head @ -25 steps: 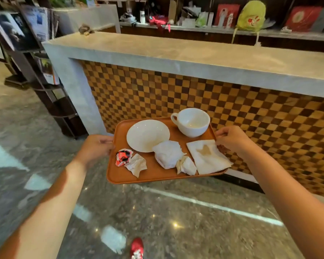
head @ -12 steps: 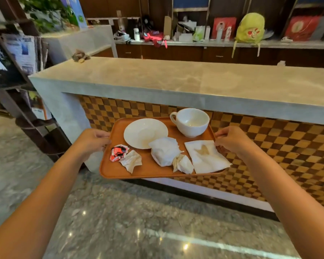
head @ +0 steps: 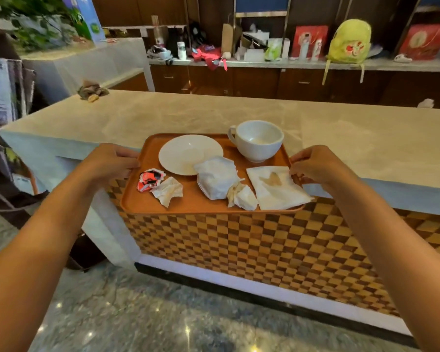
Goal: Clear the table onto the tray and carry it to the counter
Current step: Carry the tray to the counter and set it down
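tray (head: 188,205): 1 | saucer (head: 186,153): 1 | cup (head: 257,141): 1 | napkins (head: 277,190): 4 | wrapper (head: 149,179): 1

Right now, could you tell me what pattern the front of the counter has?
A brown and tan checkerboard of small wooden squares on the counter front, seen in the head view.

Orange tray (head: 188,204) was held level, far edge over the pale stone counter (head: 163,115). White saucer (head: 188,153), upright cup (head: 258,141), crumpled napkins (head: 216,179) were carried on it.
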`<state>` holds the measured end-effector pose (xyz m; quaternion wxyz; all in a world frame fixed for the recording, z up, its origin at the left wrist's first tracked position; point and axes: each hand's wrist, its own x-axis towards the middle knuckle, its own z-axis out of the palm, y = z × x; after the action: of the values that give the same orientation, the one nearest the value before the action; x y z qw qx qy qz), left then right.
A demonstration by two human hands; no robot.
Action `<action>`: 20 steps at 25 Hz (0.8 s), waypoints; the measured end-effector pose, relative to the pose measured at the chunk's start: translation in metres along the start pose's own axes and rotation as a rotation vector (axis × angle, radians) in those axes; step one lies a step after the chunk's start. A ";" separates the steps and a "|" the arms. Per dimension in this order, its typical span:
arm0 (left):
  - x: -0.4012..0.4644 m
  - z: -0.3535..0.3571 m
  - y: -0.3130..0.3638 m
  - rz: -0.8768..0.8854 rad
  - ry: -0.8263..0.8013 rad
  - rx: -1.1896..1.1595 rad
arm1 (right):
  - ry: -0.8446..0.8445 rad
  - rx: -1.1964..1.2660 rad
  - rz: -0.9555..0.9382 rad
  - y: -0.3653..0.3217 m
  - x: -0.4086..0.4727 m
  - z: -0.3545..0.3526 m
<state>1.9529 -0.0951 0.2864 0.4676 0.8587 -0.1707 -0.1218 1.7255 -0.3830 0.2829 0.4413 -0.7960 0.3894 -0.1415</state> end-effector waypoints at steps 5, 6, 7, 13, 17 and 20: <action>0.104 -0.003 0.000 0.003 -0.059 -0.019 | 0.043 0.004 0.038 -0.029 0.075 0.031; 0.127 -0.003 0.000 0.006 -0.076 -0.020 | 0.061 0.005 0.058 -0.035 0.089 0.039; 0.150 -0.004 0.001 0.010 -0.093 -0.014 | 0.083 0.006 0.080 -0.040 0.102 0.048; 0.262 -0.003 0.004 0.007 -0.164 0.051 | 0.169 -0.007 0.197 -0.066 0.162 0.093; 0.316 0.006 -0.003 -0.016 -0.189 0.059 | 0.186 -0.049 0.230 -0.076 0.198 0.109; 0.343 0.015 -0.005 -0.030 -0.183 0.078 | 0.201 -0.096 0.222 -0.082 0.223 0.116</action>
<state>2.2609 -0.2429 0.2574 0.4143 0.8640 -0.2044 -0.2001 1.9782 -0.4555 0.2570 0.3744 -0.7501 0.5235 -0.1520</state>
